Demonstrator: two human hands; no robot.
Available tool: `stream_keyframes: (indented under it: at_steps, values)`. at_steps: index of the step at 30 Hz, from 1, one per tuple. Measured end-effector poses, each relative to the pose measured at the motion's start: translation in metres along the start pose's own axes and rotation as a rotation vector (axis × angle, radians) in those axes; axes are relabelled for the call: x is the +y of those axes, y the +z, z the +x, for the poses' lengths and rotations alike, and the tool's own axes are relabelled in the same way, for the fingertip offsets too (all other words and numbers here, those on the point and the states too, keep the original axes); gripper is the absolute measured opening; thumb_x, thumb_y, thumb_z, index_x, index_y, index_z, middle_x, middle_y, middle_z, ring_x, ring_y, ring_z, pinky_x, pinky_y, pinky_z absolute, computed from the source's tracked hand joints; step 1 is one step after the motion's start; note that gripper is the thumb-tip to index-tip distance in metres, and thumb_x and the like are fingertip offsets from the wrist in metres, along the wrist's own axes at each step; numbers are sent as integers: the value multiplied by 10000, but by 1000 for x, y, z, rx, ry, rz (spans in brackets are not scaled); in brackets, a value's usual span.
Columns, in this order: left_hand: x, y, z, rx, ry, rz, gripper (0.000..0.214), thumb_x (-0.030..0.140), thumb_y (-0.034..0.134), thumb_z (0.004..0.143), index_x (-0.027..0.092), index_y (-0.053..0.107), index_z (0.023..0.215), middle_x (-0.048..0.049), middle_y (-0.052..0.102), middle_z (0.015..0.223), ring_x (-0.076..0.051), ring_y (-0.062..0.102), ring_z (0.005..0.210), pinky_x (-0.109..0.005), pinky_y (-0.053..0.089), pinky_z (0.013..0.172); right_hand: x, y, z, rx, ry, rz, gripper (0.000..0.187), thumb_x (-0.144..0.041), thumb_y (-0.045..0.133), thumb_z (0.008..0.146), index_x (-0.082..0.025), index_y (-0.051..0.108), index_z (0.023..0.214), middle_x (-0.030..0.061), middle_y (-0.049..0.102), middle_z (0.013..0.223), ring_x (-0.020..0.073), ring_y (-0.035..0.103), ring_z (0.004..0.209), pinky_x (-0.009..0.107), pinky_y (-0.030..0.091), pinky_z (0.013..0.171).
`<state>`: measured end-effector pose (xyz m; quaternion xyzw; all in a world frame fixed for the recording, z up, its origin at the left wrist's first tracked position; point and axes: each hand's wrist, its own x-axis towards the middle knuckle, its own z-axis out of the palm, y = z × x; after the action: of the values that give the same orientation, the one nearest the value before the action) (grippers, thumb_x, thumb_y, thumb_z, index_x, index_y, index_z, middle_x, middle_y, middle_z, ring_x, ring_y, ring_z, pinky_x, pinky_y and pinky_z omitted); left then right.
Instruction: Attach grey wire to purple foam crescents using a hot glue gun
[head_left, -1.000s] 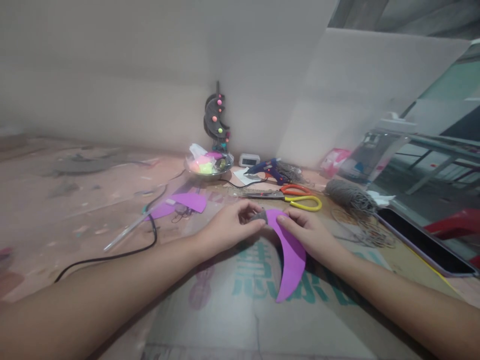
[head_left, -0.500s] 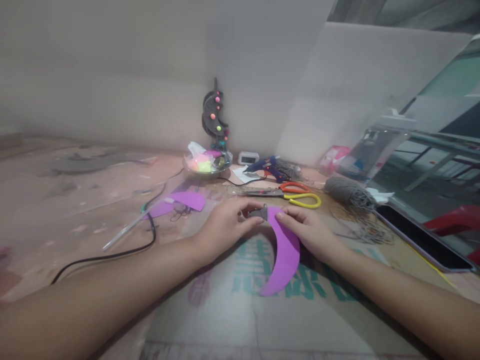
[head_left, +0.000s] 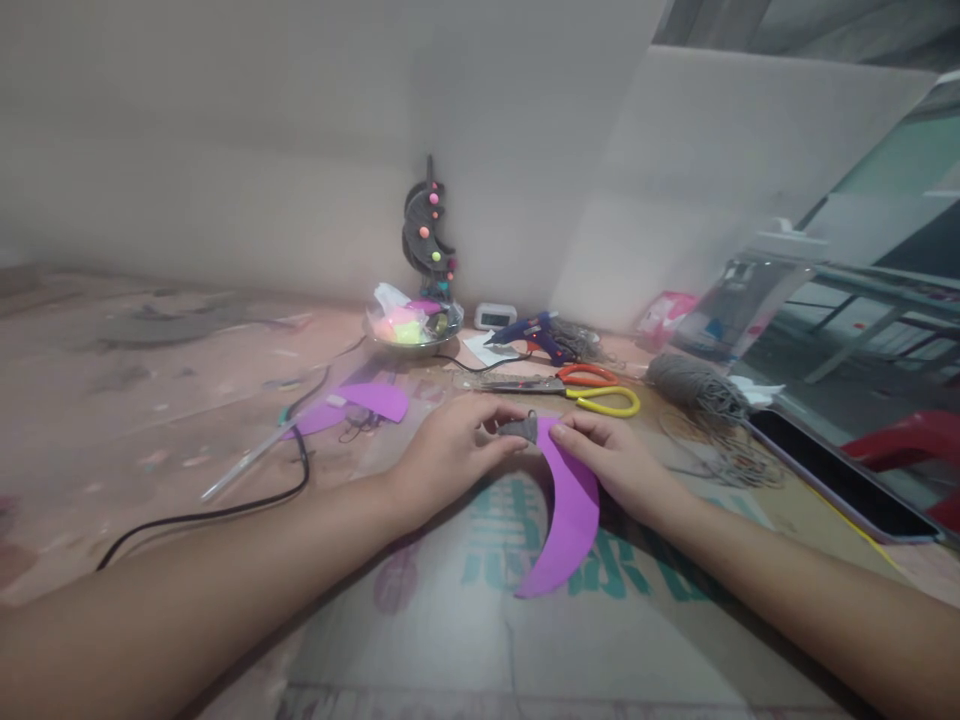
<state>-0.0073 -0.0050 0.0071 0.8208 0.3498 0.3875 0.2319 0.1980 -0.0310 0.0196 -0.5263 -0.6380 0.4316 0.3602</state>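
Note:
A purple foam crescent (head_left: pixel 576 515) hangs between my hands, its lower point curving left over the cardboard. Grey yarn (head_left: pixel 528 429) wraps its upper end, with a small loop standing up on top. My left hand (head_left: pixel 463 445) pinches the yarn-wrapped tip between thumb and fingers. Gripping the purple part just right of the yarn, my right hand (head_left: pixel 611 455) has its thumb in front and its fingers behind. Beyond my hands lie scissors (head_left: pixel 596 388) with one orange and one yellow handle.
A blue glue gun (head_left: pixel 534 333), a bowl (head_left: pixel 412 345) of craft bits and a bead-dotted grey crescent (head_left: pixel 427 230) stand at the back. A grey yarn ball (head_left: pixel 694 385) and a phone (head_left: pixel 844 475) lie right. Left are purple foam (head_left: pixel 382 400), a glue stick (head_left: pixel 262 455) and a black cord (head_left: pixel 202 508).
Both hands keep nearly the same hold on the crescent. Its lower tip sits very slightly lower, and the whole view has shifted a little.

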Motion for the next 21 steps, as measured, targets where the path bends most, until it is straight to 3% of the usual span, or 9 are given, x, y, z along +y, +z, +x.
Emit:
stream_keyframes:
  at_steps: [9, 15, 21]
  values:
    - [-2, 2, 1, 20, 11, -2, 208, 315, 643, 841, 190, 664, 1006, -38, 702, 998, -192, 614, 935, -316, 460, 835, 3, -1, 3, -10, -35, -57, 406, -563, 570, 796, -174, 525, 688, -37, 448, 623, 100, 394, 559, 226, 313, 506]
    - [0, 1, 3, -50, -140, -112, 157, 298, 608, 841, 169, 698, 842, -24, 717, 846, -164, 628, 788, -271, 466, 736, 6, 0, 2, -25, -114, -194, 362, -498, 520, 849, -182, 504, 673, -33, 433, 623, 106, 397, 567, 230, 316, 506]
    - [-2, 2, 5, -133, -229, -218, 208, 306, 568, 852, 147, 700, 829, -11, 704, 780, -125, 593, 683, -219, 428, 624, 8, -1, 5, -83, -106, -218, 357, -503, 514, 852, -186, 544, 692, -19, 476, 628, 118, 426, 566, 239, 335, 505]
